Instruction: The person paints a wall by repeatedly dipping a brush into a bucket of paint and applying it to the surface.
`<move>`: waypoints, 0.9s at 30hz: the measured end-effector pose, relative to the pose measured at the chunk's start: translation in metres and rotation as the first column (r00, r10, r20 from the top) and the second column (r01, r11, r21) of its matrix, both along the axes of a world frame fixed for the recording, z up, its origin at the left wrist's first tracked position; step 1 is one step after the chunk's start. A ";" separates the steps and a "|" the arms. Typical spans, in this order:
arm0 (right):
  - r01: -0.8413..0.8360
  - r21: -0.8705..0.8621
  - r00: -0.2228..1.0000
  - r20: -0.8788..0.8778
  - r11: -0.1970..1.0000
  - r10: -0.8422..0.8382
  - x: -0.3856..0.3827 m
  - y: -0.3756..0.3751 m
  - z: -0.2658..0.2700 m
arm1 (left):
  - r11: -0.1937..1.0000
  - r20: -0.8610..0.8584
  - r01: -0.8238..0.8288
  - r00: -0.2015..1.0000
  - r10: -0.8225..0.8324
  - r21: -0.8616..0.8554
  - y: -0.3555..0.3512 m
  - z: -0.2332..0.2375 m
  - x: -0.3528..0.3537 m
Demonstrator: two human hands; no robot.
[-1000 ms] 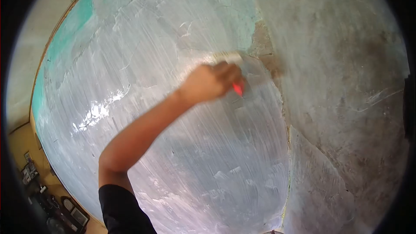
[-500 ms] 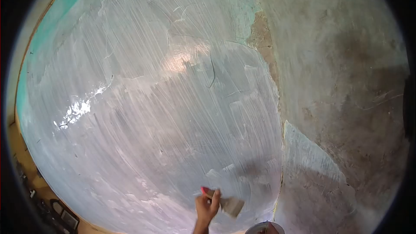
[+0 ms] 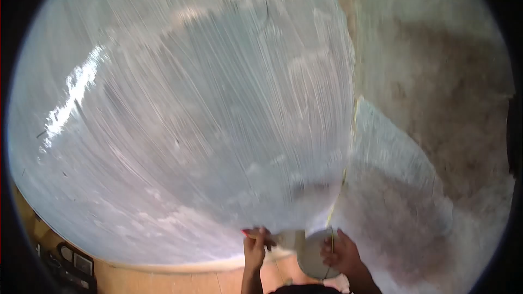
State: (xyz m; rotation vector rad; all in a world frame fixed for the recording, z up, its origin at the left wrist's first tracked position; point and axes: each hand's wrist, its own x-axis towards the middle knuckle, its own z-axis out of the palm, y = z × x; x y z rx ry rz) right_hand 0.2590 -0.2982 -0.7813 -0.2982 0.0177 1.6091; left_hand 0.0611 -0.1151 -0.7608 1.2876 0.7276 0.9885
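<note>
Wrapped around the handle of a wide flat paintbrush (image 3: 290, 238), my left hand (image 3: 256, 246) is in front of the lower wall. The brush has a red handle tip, and its bristles point right, at the rim of a round bucket of pale paint (image 3: 311, 258). My right hand (image 3: 344, 253) grips this bucket at its right side, fingers curled over the edge. A thin wire-like handle crosses the bucket's mouth. Before me, the wall (image 3: 229, 114) carries streaky whitish-grey brush strokes, with a glossy wet-looking patch at the left.
To the right, past a vertical corner line (image 3: 354, 114), stands a brown-grey bare wall (image 3: 436, 103) with a pale painted wedge (image 3: 387, 141). Orange-tan floor tiles (image 3: 207, 282) run below the wall. Dark objects (image 3: 73, 267) lie at the lower left.
The view has tilted downward, bringing more floor and the bucket into sight. My left hand has turned the brush away from the wall to the bucket rim; my right hand now shows clearly.
</note>
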 end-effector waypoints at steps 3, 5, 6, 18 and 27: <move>-0.047 0.064 0.999 0.006 0.997 0.047 0.004 0.008 0.021 | 0.999 0.154 0.026 0.988 -0.023 -0.019 0.000 0.013 0.002; -0.061 0.081 0.998 0.025 0.995 0.059 0.008 0.015 0.029 | 0.998 0.173 0.047 0.984 -0.038 -0.049 -0.001 0.026 0.001; -0.069 0.096 0.998 0.019 0.993 0.067 0.010 0.017 0.031 | 0.997 0.192 0.067 0.980 -0.060 -0.032 0.003 0.022 -0.001; -0.088 0.150 0.986 0.154 0.985 0.065 0.019 0.026 0.091 | 0.931 -0.085 0.285 0.958 -0.273 0.226 -0.003 0.041 0.038; -0.101 0.150 0.982 0.177 0.984 0.074 0.014 0.026 0.112 | 0.766 -0.363 0.364 0.914 -0.182 0.530 -0.015 0.029 0.077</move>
